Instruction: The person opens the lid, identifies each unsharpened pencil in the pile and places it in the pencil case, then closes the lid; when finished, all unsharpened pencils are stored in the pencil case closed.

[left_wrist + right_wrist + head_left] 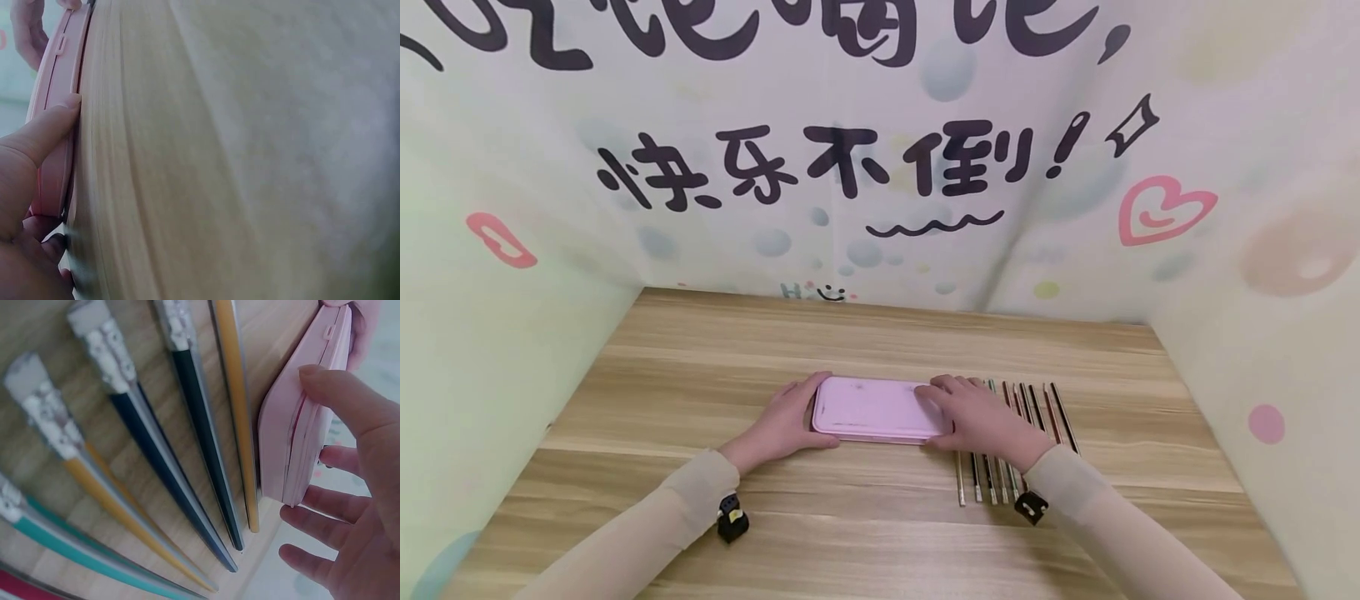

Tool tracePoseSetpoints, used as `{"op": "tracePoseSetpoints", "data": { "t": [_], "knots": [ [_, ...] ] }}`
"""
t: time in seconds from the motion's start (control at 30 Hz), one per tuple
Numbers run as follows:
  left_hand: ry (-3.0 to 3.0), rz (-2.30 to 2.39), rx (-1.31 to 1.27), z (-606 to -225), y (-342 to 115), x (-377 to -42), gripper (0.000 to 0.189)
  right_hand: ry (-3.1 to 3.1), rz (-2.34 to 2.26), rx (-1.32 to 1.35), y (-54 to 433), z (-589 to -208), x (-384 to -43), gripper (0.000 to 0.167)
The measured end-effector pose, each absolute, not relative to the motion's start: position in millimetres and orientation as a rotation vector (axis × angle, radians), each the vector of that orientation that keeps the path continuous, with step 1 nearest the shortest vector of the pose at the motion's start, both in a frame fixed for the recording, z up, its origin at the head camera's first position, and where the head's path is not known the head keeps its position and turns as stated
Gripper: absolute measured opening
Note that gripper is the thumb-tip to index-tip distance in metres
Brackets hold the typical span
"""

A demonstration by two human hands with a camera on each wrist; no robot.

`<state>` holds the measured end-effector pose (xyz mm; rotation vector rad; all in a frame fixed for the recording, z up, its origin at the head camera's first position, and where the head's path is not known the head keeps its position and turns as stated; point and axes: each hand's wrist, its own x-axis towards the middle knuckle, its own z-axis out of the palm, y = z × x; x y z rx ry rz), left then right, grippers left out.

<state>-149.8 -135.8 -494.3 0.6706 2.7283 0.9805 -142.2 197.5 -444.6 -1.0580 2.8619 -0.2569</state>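
Observation:
A pink pencil case (876, 408) with a closed lid lies lengthwise on the table. My left hand (778, 427) grips its left end, with the thumb along the front side and the fingers round the end and back. At the opposite end, my right hand (988, 421) holds the case, thumb on the front side and fingers over the lid and the right end. A small clasp (62, 44) shows on the front side in the left wrist view. Several pencils (234, 381) lie side by side just right of the case, partly hidden under my right hand and forearm in the head view.
The wood-grain table (850, 525) runs back to a printed cloth wall (820, 242), with more cloth on the left and right. The pencils' white eraser ends (100, 353) point toward the near side.

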Motion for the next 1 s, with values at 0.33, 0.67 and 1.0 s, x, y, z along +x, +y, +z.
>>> {"op": "tracePoseSetpoints", "data": {
  "t": [0.33, 0.67, 1.0],
  "knots": [
    [2.713, 1.003, 0.670, -495, -136, -150, 0.107, 2.831, -0.278, -1.066, 200, -444, -144, 0.080],
    [2.708, 1.010, 0.661, -493, -137, -149, 0.109, 2.773, -0.354, -0.996, 204, -438, -147, 0.074],
    [2.703, 1.022, 0.654, -492, -136, -149, 0.112, 2.743, -0.465, -1.010, 210, -435, -157, 0.067]
  ]
}}
